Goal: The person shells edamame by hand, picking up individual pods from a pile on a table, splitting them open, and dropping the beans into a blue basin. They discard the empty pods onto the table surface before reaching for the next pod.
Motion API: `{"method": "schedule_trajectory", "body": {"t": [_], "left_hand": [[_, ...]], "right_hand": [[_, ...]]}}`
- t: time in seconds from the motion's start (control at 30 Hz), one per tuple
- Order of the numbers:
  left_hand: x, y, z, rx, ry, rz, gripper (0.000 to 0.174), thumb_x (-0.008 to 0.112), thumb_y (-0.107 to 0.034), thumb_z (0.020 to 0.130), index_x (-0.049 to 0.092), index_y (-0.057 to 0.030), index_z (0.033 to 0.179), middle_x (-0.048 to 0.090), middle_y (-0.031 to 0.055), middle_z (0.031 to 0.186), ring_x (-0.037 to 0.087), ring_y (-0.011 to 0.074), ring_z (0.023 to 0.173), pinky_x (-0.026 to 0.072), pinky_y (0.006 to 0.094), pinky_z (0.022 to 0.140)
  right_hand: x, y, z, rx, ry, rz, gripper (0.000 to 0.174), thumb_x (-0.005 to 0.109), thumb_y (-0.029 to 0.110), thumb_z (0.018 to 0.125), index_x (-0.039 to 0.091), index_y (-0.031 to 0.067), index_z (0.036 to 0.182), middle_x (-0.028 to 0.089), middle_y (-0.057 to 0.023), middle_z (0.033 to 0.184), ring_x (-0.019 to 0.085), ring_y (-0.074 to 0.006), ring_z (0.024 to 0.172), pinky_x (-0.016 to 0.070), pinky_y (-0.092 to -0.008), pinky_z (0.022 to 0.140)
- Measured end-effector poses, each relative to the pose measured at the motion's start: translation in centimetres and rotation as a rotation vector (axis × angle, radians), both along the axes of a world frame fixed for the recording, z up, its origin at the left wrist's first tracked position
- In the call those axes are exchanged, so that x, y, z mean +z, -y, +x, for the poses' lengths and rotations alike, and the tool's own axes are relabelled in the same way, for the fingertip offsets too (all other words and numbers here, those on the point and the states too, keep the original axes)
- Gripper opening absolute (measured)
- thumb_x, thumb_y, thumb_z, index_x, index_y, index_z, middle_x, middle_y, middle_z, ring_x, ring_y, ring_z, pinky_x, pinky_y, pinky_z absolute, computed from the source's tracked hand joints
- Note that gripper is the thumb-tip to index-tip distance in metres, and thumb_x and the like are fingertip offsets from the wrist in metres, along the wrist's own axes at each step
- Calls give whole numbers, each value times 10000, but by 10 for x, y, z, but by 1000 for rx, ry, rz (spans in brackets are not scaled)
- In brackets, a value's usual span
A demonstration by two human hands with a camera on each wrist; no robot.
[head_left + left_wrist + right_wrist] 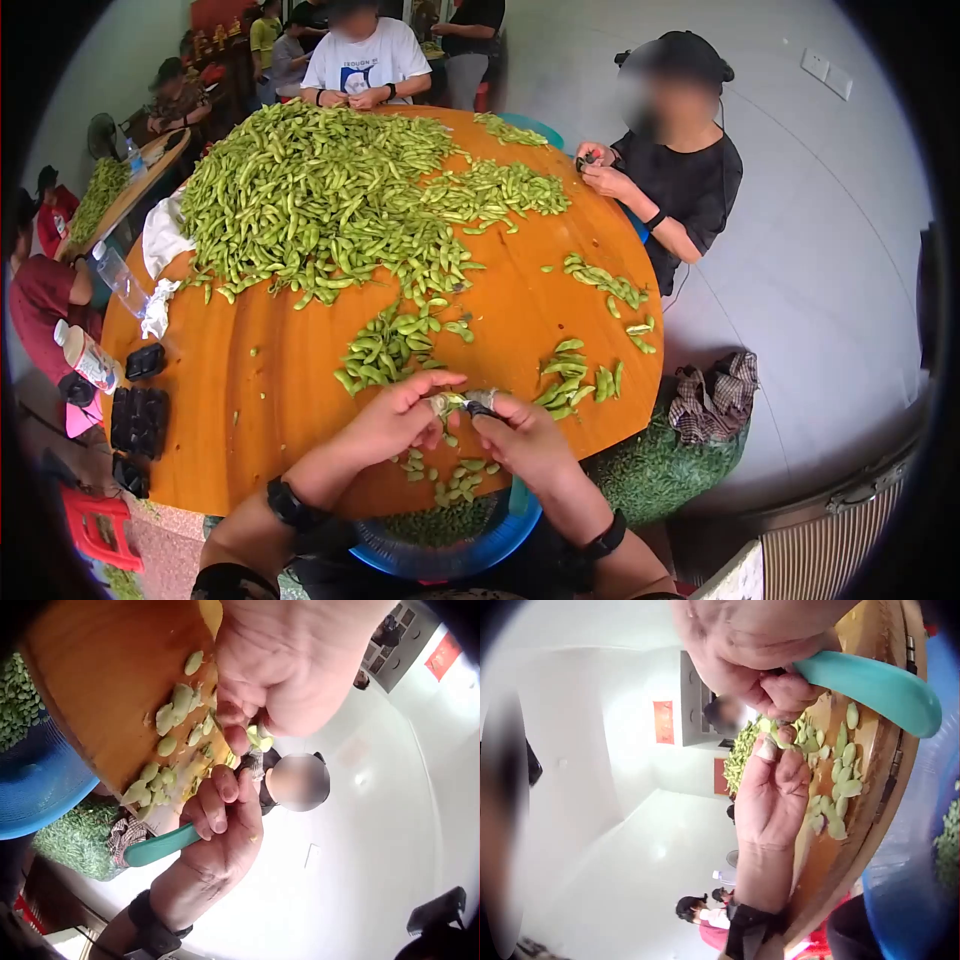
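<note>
Over the near edge of the round table (300,440), my left hand (395,420) pinches a green bean pod (452,400) between thumb and fingers; its thumb has a pale wrapping. My right hand (530,440) meets it at the pod. In its curled fingers is a tool with a teal handle (870,682), which sticks out below the palm; the tool's other end is mostly hidden by the fingers. Below the hands, shelled beans (465,482) lie at the table edge. A loose pile of pods (385,345) lies just beyond my left hand.
A large heap of pods (310,190) covers the far side. A blue basin (450,562) with beans stands under the near edge. Bottles (90,358) and black containers (140,422) line the left edge. A person in black (690,170) sits at right, above a green-filled sack (665,470).
</note>
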State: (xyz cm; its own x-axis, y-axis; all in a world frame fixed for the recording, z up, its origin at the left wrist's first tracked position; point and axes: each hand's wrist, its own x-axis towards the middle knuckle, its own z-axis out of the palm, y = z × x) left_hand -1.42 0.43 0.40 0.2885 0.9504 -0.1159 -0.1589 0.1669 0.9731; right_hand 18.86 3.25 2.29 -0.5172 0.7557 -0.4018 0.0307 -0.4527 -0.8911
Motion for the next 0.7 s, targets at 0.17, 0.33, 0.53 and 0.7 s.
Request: {"method": "schedule_trajectory", "body": {"t": [0.17, 0.33, 0.53, 0.7], "left_hand": [[-6, 1, 4, 57, -165, -35, 280, 373, -39, 947, 508, -25, 1192, 616, 39, 870, 566, 81, 635, 436, 216, 522], [-11, 1, 4, 123, -84, -48, 229, 378, -27, 920, 527, -21, 1095, 599, 32, 821, 534, 73, 633, 421, 213, 534], [-12, -1, -1, 90, 26, -9, 265, 366, 24, 895, 522, -12, 1107, 575, 29, 878, 474, 79, 633, 378, 203, 548], [-16, 0, 4, 116, -156, 183, 300, 415, -35, 930, 520, -34, 1210, 602, -2, 918, 478, 45, 698, 408, 193, 608]], "right_hand": [[-7, 16, -10, -16, 208, 638, 151, 559, 21, 896, 636, 18, 1026, 665, -72, 851, 586, -104, 755, 483, -264, 700], [-22, 17, -22, -85, 125, 690, 145, 553, 15, 899, 633, 25, 1019, 648, -78, 808, 563, -90, 724, 470, -253, 670], [-3, 10, -21, -58, 167, 542, 161, 555, 39, 907, 629, 27, 1050, 601, -35, 736, 515, -61, 665, 441, -234, 609], [-8, 11, -21, -92, 195, 674, 157, 572, 36, 901, 644, 28, 1040, 583, 29, 729, 490, -42, 644, 429, -231, 576]]}}
